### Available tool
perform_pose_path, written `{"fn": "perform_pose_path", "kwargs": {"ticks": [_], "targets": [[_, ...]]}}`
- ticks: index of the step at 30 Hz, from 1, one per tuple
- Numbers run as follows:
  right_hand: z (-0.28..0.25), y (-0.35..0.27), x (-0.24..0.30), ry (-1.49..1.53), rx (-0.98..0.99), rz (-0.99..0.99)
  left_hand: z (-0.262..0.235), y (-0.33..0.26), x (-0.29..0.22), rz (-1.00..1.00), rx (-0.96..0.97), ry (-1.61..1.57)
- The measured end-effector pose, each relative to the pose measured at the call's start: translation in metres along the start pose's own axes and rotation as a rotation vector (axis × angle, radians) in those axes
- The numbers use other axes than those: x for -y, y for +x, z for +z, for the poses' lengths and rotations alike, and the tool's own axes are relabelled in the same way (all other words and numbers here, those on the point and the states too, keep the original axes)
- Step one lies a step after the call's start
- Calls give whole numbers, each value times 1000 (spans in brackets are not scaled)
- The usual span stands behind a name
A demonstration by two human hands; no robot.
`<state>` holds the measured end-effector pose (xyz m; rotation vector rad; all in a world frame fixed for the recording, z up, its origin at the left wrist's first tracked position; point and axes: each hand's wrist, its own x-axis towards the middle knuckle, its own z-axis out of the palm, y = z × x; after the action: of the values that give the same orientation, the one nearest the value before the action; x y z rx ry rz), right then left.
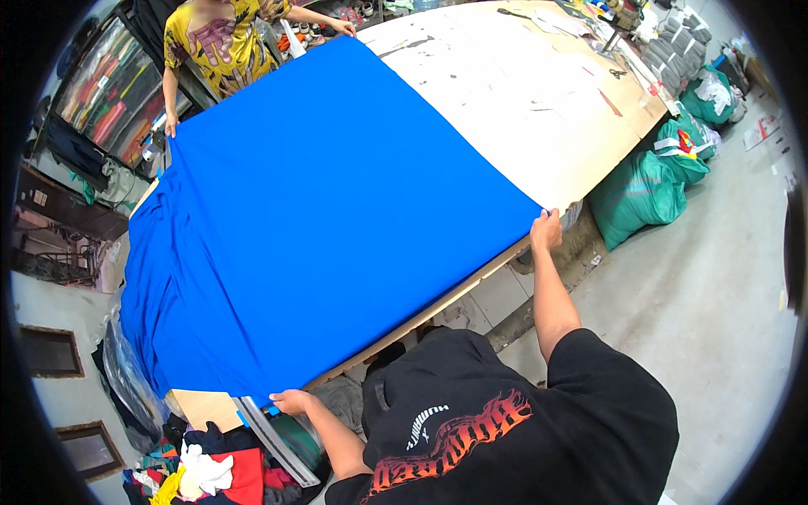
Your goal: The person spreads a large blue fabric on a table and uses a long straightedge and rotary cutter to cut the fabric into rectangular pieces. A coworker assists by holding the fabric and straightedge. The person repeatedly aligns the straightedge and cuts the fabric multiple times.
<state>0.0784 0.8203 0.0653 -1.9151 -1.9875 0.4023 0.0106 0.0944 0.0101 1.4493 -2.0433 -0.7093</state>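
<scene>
A large sheet of bright blue fabric (337, 210) lies over the work table, smooth across its middle and bunched into folds at its left end. My right hand (547, 230) pinches the fabric's near right corner at the table's edge. Farther left along the near side, my left hand (291, 401) grips the cloth's edge between thumb and fingers, close to a metal rail (273, 442). Across the table a person in a yellow patterned shirt (223, 42) holds the far edge, one hand (343, 28) at the far right corner and the other (172, 125) to the left.
Pale board covers the table's right part (522, 101), with scissors (618, 74) and scraps on it. Green sacks (640, 198) stand on the floor to the right. A pile of mixed clothes (219, 471) lies at lower left. Shelves of folded cloth (114, 88) line the far left.
</scene>
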Motion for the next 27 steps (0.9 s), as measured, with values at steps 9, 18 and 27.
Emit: {"fn": "perform_pose_path", "kwargs": {"ticks": [9,18,27], "targets": [[15,2,-10,-48,67,2,5,0,14,7,81,114],[15,-2,-8,-70,117,-19,10,7,22,-12,86,182],[14,-1,-4,-85,62,-16,5,3,18,-9,98,164]]}}
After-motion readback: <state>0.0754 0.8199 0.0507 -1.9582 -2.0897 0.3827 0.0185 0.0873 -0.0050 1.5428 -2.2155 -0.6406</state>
